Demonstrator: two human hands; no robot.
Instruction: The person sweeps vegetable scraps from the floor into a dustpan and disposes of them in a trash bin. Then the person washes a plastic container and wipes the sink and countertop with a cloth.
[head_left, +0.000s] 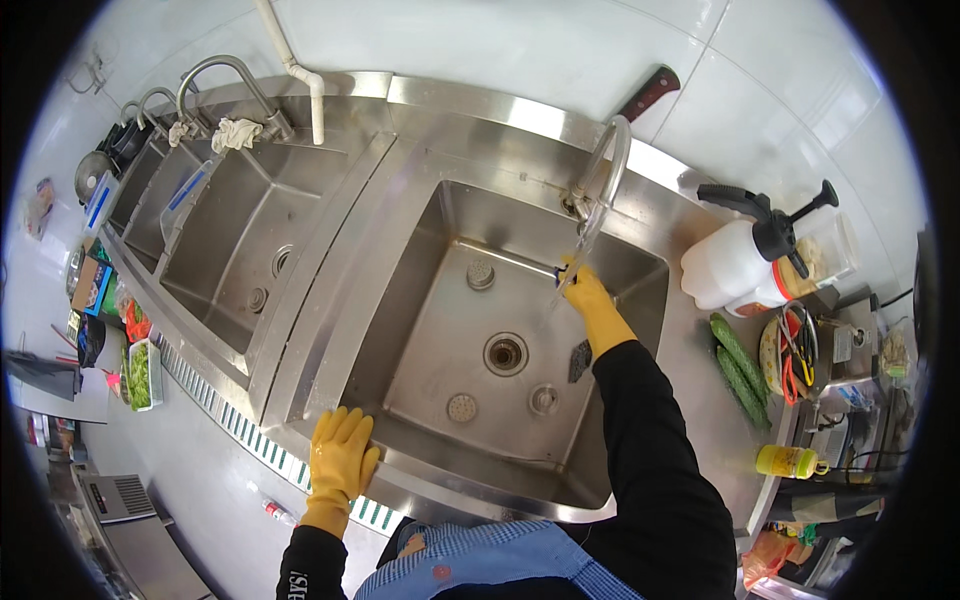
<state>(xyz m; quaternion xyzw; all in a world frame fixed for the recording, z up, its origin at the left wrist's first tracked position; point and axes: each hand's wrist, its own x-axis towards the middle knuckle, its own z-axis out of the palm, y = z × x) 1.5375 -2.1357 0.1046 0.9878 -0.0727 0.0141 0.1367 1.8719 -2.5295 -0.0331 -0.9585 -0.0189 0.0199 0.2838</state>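
A stainless steel sink (450, 337) lies before me with a round drain (506, 354) in its floor. My right hand (589, 296), in a yellow rubber glove, is inside the basin under the curved faucet (619, 161), where water runs down. Its fingers are curled at a small dark blue thing (560, 276), mostly hidden; I cannot tell what it is. A dark scouring pad (580, 361) lies near my right wrist. My left hand (341, 454), also gloved in yellow, rests on the sink's front rim with nothing in it. Round strainers (480, 274) and a small clear round piece (544, 400) lie on the basin floor.
On the right counter are a pump spray bottle (720, 262), cucumbers (739, 375), a bowl with scissors (787, 352) and a yellow bottle (787, 461). A knife (651, 94) is at the wall behind the faucet. More sinks (240, 232) stand left, near a tub of greens (142, 375).
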